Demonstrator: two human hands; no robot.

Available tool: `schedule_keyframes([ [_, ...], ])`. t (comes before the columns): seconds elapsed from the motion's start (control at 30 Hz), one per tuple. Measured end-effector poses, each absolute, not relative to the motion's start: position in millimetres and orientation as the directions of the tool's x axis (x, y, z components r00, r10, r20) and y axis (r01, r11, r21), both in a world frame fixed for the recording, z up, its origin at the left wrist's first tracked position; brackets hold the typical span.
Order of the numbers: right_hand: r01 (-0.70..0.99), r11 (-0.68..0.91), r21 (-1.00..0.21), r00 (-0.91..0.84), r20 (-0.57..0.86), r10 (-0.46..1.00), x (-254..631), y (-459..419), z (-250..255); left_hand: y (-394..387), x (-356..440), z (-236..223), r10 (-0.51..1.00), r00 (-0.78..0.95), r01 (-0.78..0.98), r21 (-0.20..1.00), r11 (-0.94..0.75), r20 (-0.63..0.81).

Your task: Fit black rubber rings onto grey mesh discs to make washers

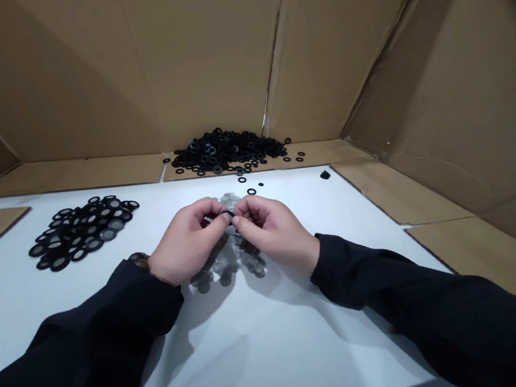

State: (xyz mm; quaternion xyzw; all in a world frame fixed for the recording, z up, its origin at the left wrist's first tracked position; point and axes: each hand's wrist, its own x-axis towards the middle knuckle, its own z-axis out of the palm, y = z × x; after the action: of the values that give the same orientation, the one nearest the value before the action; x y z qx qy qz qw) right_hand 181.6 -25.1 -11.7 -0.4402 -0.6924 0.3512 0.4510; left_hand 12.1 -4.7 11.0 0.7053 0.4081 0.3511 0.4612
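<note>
My left hand (pixel 191 237) and my right hand (pixel 275 226) meet over the middle of the white table. Thumbs and forefingers of both pinch a small black rubber ring (pixel 227 213), mostly covered by the fingertips. Whether a mesh disc sits in that ring I cannot tell. Beneath the hands lies a loose pile of small grey discs (pixel 224 264), partly hidden by them. Left of my left hand is a heap of black rings with grey discs inside (pixel 84 231).
Against the back cardboard wall (pixel 216 44) rises a large heap of black rings (pixel 227 148), with a few strays around it. One loose ring (pixel 251 192) lies just beyond my hands. A small black scrap (pixel 325 175) is at the right. Cardboard encloses the white tabletop (pixel 263 361).
</note>
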Motion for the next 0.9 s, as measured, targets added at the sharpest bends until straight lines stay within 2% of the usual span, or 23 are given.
schedule_keyframes([
  [0.17,0.318,0.39,-0.864,-0.215,0.334,0.917,182,-26,-11,-4,11,11,0.883,0.461,0.263,0.935,-0.237,0.094],
  [0.3,0.388,0.45,-0.804,-0.229,0.389,0.892,183,-27,-12,-3,11,13,0.897,0.432,0.261,0.939,-0.223,0.092],
  [0.43,0.513,0.615,-0.598,-0.279,0.562,0.779,185,-24,-13,-6,13,14,0.884,0.46,0.225,0.952,-0.209,0.086],
  [0.53,0.522,0.703,-0.483,-0.327,0.648,0.688,187,-22,-14,-7,13,14,0.863,0.502,0.234,0.952,-0.199,0.057],
  [0.73,0.438,0.778,-0.452,-0.432,0.653,0.622,193,-21,-12,-7,7,15,0.836,0.549,0.205,0.972,-0.115,-0.017],
  [0.9,0.432,0.737,-0.52,-0.403,0.62,0.674,193,-22,-11,-6,7,11,0.84,0.543,0.185,0.975,-0.121,0.001],
])
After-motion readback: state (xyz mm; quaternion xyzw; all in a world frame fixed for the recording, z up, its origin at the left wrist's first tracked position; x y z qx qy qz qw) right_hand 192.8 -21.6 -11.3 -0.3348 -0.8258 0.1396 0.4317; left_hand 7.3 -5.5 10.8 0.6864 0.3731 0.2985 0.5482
